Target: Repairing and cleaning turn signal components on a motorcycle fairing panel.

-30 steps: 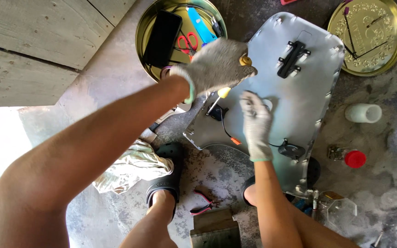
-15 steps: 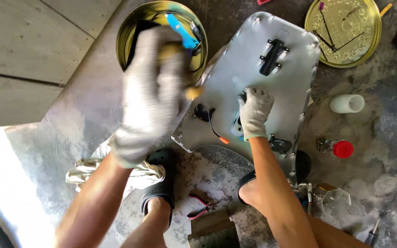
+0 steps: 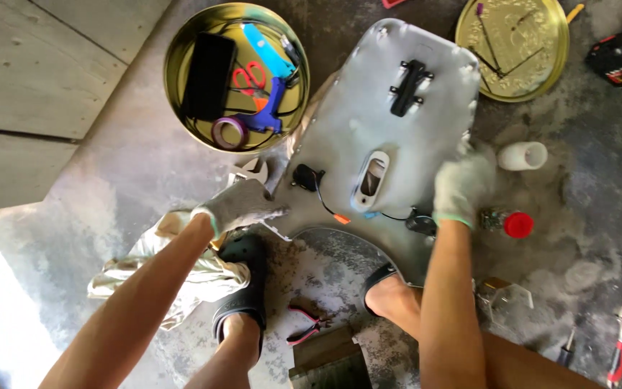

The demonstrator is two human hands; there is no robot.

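Observation:
A grey metal panel (image 3: 397, 137) lies on the concrete floor, with a black bracket (image 3: 408, 86), an oval slot (image 3: 371, 178) and loose black wires with an orange connector (image 3: 340, 216). My gloved left hand (image 3: 242, 205) grips the panel's lower left corner. At the panel's right edge my gloved right hand (image 3: 462, 187) is curled over the rim and blurred. My feet in black sandals (image 3: 242, 288) stand at the panel's near end.
A round gold tin (image 3: 181, 43) at the upper left holds a phone, scissors, a blue glue gun and tape. A gold lid (image 3: 512, 47), white cup (image 3: 523, 155), red-capped bottle (image 3: 509, 223), pliers (image 3: 307, 324), a wrench (image 3: 253, 171) and a crumpled cloth (image 3: 174, 274) lie around.
My left hand swung from above the panel past the tin down to the panel's lower left corner; its yellow-handled tool is gone. My right hand left the panel's middle for the right edge.

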